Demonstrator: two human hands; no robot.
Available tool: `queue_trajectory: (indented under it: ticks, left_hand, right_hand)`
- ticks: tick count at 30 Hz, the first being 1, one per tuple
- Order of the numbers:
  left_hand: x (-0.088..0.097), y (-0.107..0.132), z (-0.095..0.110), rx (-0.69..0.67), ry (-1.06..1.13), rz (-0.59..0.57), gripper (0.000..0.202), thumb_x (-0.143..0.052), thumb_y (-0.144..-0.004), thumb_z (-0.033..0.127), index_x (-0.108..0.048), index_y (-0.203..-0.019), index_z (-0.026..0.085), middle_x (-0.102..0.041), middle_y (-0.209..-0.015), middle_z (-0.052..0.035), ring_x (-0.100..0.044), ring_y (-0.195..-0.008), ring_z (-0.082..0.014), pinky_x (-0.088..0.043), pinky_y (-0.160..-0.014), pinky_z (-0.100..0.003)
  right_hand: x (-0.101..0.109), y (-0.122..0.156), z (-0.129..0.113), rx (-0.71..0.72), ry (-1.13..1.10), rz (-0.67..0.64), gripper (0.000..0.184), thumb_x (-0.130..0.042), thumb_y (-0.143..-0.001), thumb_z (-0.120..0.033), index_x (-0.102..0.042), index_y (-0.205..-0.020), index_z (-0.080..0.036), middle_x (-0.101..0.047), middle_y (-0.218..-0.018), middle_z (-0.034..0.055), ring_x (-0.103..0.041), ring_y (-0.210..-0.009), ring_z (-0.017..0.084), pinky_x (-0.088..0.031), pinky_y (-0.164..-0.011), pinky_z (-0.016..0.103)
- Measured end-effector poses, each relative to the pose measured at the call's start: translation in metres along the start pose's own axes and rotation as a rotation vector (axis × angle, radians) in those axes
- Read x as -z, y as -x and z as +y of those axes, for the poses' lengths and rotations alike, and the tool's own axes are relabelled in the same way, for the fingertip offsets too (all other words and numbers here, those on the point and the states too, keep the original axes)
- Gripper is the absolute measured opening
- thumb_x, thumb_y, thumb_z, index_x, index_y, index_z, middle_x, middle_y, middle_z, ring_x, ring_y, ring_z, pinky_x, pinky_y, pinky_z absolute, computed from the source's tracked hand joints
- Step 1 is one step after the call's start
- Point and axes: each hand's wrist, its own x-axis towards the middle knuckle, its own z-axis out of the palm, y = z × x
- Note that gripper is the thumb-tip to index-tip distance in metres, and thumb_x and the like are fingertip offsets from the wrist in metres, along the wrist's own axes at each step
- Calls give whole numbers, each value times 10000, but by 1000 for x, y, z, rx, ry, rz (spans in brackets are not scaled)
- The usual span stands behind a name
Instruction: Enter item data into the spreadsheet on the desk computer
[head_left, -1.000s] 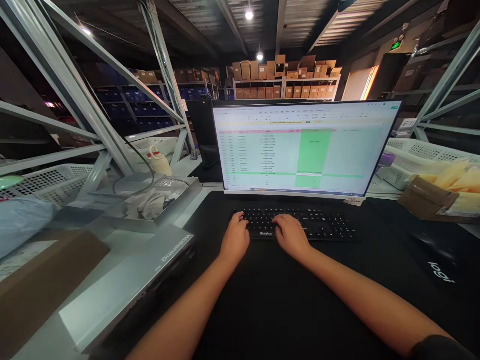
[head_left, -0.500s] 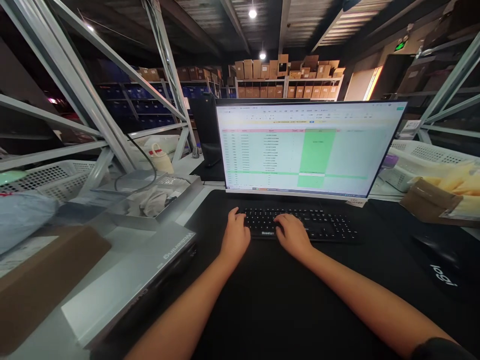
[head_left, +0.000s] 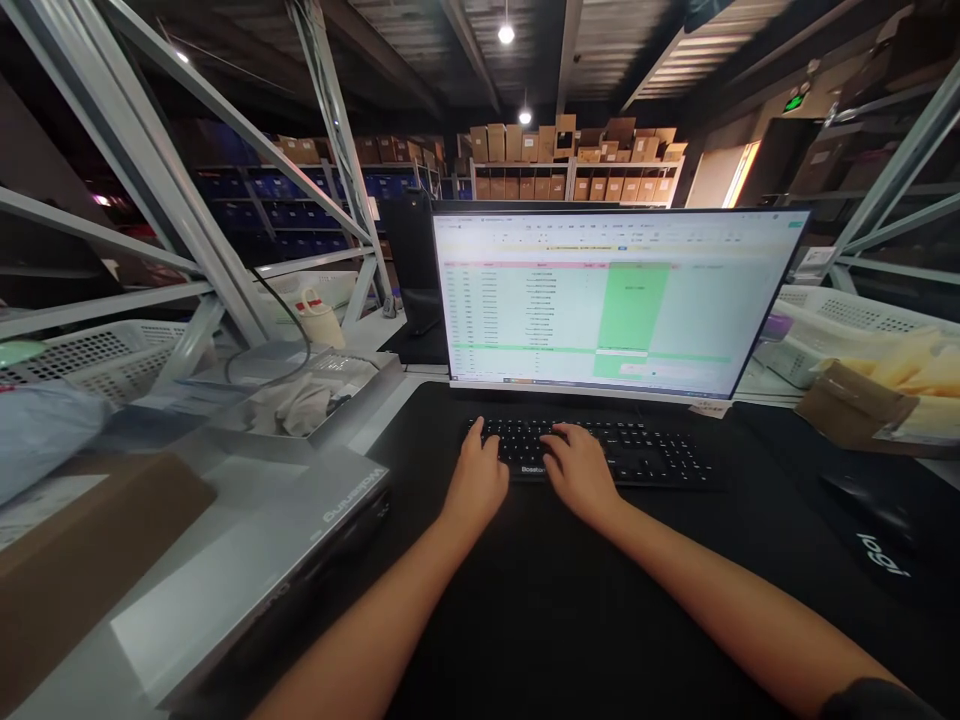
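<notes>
A black keyboard lies on the dark desk mat below a lit monitor. My left hand rests at the keyboard's left end, its fingers apart over the keys and nothing in its grasp. Over the middle keys is my right hand, fingers spread and bent a little, also holding nothing. The monitor displays a spreadsheet with a green column and a green row; its text is too small to read. A black mouse sits on the mat, off to the right of my right hand.
Left of the mat are a silver-white box, a brown carton and an open grey tray. A small brown box and white baskets stand at the right. Metal frame posts rise on both sides.
My left hand has shifted slightly right and its fingers have changed position. My right hand's fingers have moved over the keys. A small pale pop-up now shows near the screen's bottom.
</notes>
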Motion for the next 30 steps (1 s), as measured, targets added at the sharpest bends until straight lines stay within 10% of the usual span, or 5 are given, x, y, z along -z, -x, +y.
queue_trajectory:
  ticks: [9, 15, 24, 30]
  left_hand:
    - [-7, -1, -7, -54, 58, 75, 323, -499, -886, 183, -613, -1182, 120, -368, -1517, -209, -389, -1412, -357, -404, -1133, -542]
    - [-5, 0, -6, -133, 8, 9, 324, -484, -912, 219, -606, -1196, 123, -391, -1500, -216, -414, -1396, -343, -434, -1105, -536]
    - [-8, -6, -11, -266, -36, -37, 303, -474, -907, 231, -650, -1145, 165, -637, -1279, -144, -591, -1216, -294, -489, -1059, -500]
    - [-6, -6, -10, -310, -54, -23, 302, -494, -897, 255, -662, -1135, 175, -669, -1237, -133, -611, -1180, -298, -498, -1039, -502]
  right_hand:
    - [2, -1, -4, 15, 103, -45, 300, -468, -976, -357, -724, -1100, -262, -571, -1298, 80, -376, -1346, 277, -237, -1181, 517]
    - [4, -2, -6, -39, 69, -45, 562, -412, -990, -373, -375, -1503, -148, -653, -1120, 111, -465, -1243, 256, -237, -1185, 500]
    - [-1, 0, -4, -68, 18, -106, 416, -429, -931, -234, -564, -1321, -184, -562, -1300, 96, -497, -1196, 229, -350, -1134, 435]
    - [2, 0, -6, -57, 26, -52, 468, -557, -870, -269, -542, -1334, -206, -496, -1421, 90, -358, -1385, 251, -184, -1221, 504]
